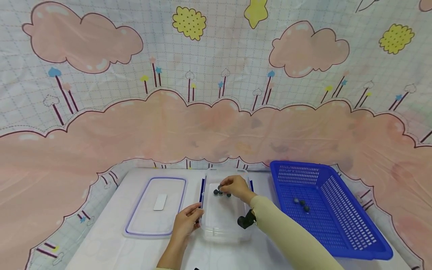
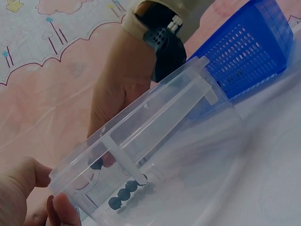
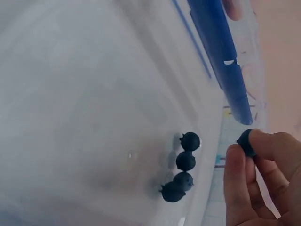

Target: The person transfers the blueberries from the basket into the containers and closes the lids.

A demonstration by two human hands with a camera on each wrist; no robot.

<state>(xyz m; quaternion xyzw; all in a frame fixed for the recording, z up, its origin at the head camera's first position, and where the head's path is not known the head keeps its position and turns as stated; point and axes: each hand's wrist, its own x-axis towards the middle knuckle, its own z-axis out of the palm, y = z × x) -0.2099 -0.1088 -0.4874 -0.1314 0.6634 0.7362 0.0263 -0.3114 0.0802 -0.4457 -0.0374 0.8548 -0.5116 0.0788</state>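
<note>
Now blueberry (image 3: 245, 141) between fingers (image 3: 235, 179).

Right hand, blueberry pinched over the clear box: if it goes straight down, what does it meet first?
Probably the clear box floor, just beside the blueberries already lying there; the right hand pinches one blueberry. Depth unclear.

Basket (image 1: 341, 225) right, lid (image 1: 155, 210) left.
</note>
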